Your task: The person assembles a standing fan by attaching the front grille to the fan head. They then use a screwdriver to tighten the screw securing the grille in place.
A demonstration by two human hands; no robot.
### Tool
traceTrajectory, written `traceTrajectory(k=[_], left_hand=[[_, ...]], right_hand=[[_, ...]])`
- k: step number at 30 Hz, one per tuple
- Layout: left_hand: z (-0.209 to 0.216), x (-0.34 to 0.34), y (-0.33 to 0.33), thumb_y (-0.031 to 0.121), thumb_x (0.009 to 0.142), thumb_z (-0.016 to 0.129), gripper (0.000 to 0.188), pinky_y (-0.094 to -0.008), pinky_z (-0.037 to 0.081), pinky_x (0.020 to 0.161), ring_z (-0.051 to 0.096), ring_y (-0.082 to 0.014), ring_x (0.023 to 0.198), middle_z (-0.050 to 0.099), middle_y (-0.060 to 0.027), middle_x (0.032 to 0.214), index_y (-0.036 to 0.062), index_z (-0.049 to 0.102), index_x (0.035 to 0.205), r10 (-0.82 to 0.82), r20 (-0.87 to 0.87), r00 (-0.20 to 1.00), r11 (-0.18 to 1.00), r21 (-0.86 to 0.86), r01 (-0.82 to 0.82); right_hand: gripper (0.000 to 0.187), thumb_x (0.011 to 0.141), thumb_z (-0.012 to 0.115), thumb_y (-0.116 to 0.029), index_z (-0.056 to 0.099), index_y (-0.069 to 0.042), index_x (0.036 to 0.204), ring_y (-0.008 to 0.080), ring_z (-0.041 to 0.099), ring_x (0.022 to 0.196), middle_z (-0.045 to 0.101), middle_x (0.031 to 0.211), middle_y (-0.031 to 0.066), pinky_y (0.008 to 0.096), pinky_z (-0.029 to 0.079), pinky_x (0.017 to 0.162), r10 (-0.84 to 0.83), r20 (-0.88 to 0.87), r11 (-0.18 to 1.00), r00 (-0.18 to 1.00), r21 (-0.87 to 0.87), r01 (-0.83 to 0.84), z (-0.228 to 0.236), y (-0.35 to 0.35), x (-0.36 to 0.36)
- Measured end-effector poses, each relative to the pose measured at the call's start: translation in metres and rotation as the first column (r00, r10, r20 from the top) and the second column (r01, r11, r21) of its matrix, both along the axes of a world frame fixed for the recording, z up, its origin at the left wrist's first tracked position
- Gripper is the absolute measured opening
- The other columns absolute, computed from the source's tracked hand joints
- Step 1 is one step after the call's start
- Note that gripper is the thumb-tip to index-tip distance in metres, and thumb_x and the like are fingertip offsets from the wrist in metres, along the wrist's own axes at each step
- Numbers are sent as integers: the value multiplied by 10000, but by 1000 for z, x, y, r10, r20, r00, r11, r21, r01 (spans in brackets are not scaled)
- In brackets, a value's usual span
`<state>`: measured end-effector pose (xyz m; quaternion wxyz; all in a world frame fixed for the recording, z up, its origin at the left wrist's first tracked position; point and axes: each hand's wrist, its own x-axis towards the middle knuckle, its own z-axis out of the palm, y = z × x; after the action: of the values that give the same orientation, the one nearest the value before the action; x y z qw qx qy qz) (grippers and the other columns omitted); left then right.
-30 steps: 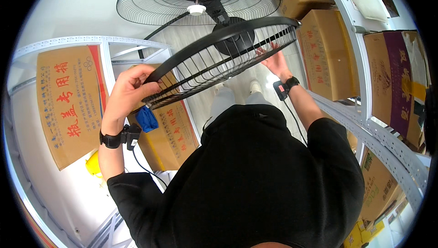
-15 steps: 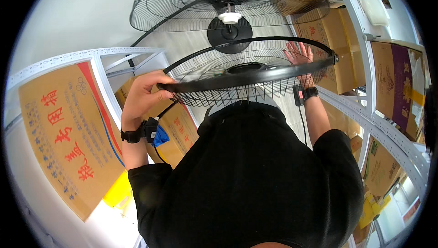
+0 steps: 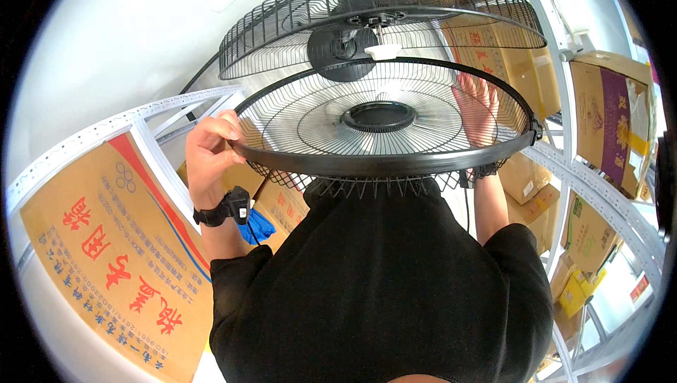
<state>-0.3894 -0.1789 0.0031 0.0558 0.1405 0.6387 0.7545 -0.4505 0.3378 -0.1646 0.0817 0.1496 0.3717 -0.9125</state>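
Note:
My left hand (image 3: 213, 144) pinches the left rim of a round black fan grille (image 3: 379, 116), thumb and fingers closed on its edge. Through the wires my right hand (image 3: 479, 111) shows behind the grille's right side, fingers stretched out and palm against or close to the mesh. The grille is held in front of my chest, its wire face and central ring in sight. Just beyond it stands a fan with a rear cage (image 3: 282, 41). A white piece (image 3: 382, 51) sits on the fan's shaft, and no blades show. Below the cage is the round black base (image 3: 328, 65).
A white metal shelf (image 3: 151, 150) with a large cardboard box (image 3: 113, 256) stands at my left. On the right, another metal rack (image 3: 596, 192) holds several boxes, one with a purple band (image 3: 615, 125). A blue bag (image 3: 259, 229) lies beside my left forearm.
The grille has tilted so that more of its wire face shows. My left hand still grips the rim, and my right hand stays behind the mesh. The fan's cage now appears from a different angle.

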Motion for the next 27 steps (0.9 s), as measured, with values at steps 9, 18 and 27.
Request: traceTrajectory(k=[9,18,27], left_hand=[[-12,-6,16,305,639,852,469,-292,378,740,458,-157,842,469,-41,949,59,615,960,248,-102,963,964,-68,-256],[-1,-13,43,302,612,868,492,-272,393,756,471,-159,882,453,-36,953,65,591,942,428,-201,881,895,-39,-444],[2,-19,48,373,664,831,449,-296,376,755,461,-182,866,452,-34,903,83,572,887,446,-193,874,881,-77,-467]], right_hand=[[424,921,483,-492,582,-170,1179,293,410,1281,522,1297,117,511,284,1069,45,-7,996,999,81,-44,10,4,-18],[396,913,511,-480,590,-164,1139,294,423,1259,541,1261,108,519,296,1056,30,20,998,999,52,-31,10,5,-32],[373,912,521,-467,597,-156,1103,299,440,1229,544,1242,107,528,304,1048,-20,56,1000,998,-1,20,17,-1,-34]])
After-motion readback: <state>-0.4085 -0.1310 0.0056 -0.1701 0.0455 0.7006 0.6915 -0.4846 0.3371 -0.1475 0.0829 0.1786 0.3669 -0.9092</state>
